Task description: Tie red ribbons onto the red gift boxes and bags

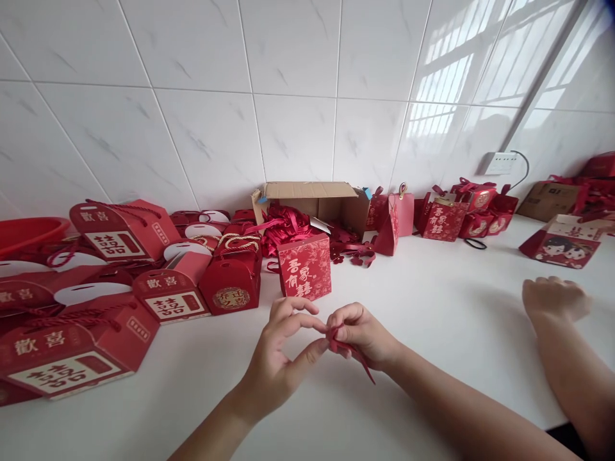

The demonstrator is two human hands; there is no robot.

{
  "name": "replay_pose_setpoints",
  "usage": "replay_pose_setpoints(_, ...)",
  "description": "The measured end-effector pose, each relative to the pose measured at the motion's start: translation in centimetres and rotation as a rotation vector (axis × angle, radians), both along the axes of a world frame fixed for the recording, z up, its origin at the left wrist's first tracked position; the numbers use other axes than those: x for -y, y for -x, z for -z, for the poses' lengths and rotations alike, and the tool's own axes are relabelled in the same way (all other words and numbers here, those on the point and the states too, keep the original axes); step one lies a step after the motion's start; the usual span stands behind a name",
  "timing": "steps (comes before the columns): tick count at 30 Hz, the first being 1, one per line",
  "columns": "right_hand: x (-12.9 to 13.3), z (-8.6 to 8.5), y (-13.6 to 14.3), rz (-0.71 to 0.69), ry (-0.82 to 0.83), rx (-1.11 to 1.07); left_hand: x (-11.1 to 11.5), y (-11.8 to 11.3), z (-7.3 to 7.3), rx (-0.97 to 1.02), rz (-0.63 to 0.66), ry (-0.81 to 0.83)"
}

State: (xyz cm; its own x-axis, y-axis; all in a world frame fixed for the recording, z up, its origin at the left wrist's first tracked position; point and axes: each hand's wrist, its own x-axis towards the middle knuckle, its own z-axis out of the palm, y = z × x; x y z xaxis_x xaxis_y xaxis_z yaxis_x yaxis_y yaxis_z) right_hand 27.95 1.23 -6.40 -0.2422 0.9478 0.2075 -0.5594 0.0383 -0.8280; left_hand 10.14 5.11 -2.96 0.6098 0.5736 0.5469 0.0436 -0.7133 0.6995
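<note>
Above the white table (413, 301), my right hand (368, 336) pinches a short red ribbon (353, 356) between thumb and fingers. One pointed end of the ribbon hangs down below that hand. My left hand (288, 358) meets it from the left, thumb and index fingertip closed at the ribbon's bunched end and the other fingers curved loosely. Just beyond both hands stands an upright red box with white lettering (306, 267). Part of the ribbon is covered by my fingers.
Red gift boxes (166, 294) crowd the left side. An open cardboard carton (312, 190) with a heap of red ribbons (286, 227) stands against the tiled wall. More red boxes (444, 218) are at the back right. Another person's arm and closed hand (557, 301) rest at the right.
</note>
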Motion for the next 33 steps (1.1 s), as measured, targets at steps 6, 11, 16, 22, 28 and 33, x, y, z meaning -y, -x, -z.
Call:
replay_pose_setpoints(6, 0.0, 0.0, 0.2, -0.053, 0.029, -0.022, -0.7, -0.3, 0.3, 0.005, 0.015, 0.059)
replay_pose_setpoints(11, 0.0, 0.3, 0.4, -0.219, 0.096, -0.108, -0.9, -0.3, 0.5, -0.006, 0.029, 0.047)
replay_pose_setpoints(16, -0.1, 0.2, 0.4, -0.27, 0.112, -0.081, -0.9, 0.2, 0.3, -0.035, 0.062, -0.011)
replay_pose_setpoints(22, 0.1, -1.0, -1.0, -0.087, 0.036, -0.151, -3.9, -0.2, -2.2, 0.088, -0.224, -0.218)
replay_pose_setpoints(28, 0.2, -2.1, -2.4, 0.041, -0.032, -0.203, -9.3, -3.2, -4.1, 0.122, -0.444, 0.017)
replay_pose_setpoints(33, -0.1, -2.3, -3.0, 0.197, -0.059, -0.167, -10.0, -4.0, -3.3, 0.091, -0.287, 0.163)
